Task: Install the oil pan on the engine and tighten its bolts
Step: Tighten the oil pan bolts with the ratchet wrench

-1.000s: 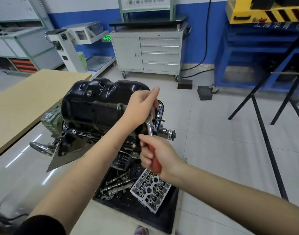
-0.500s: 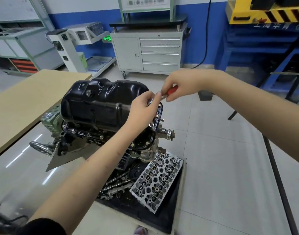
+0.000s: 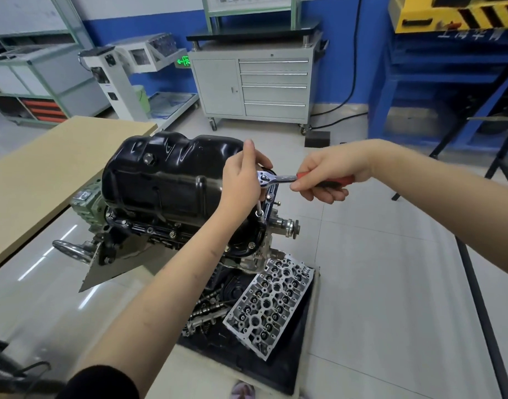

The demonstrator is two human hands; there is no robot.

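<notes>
Parts lay nearest, on a black tray (image 3: 287, 367) on the floor: a cylinder head (image 3: 268, 305) with camshafts (image 3: 208, 308) beside it, placed as they had been half a second before. Above them the engine (image 3: 149, 231) sat inverted, with the black oil pan (image 3: 166, 180) seated on top, unmoved. The left hand (image 3: 242, 180) remained at the pan's right edge, its fingers curled around the ratchet's head and the extension that ran down to a flange bolt (image 3: 258, 213). The right hand (image 3: 327, 174), which earlier was raised above and behind the left, had swung out to the right and lower; its fingers grasped the red handle of the ratchet (image 3: 278, 179), now lying nearly level and pointing right. Beyond stood a wooden counter (image 3: 45, 174) and a grey drawer cabinet (image 3: 252, 84).
</notes>
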